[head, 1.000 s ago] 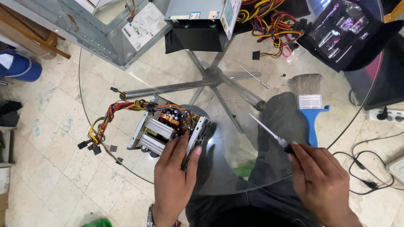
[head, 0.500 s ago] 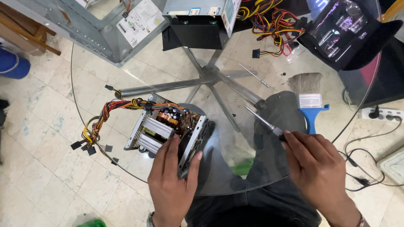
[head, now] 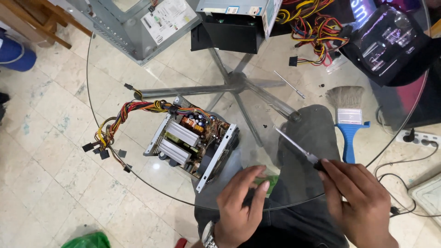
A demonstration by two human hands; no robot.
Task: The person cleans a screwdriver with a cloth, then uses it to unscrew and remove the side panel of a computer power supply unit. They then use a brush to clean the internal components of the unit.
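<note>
We've got the screwdriver (head: 298, 148) in our right hand (head: 356, 200), thin metal shaft w/ dark handle, tip angled up-left over the glass. The opened power supply (head: 193, 142) sits on the glass just left of our left hand (head: 241, 206), not touching: cover off, silver heatsinks and orange coil showing, colored cable bundle (head: 121, 126) trailing off left.

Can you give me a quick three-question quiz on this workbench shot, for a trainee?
1. True or false: the left hand is gripping the opened power supply.
2. What does the right hand hold? A) blue-handled brush B) screwdriver C) cable
3. Which side of the power supply does its wire bundle trail off to in the picture?

Key:
1. False; it is off the unit.
2. B, the screwdriver.
3. The left.
</note>
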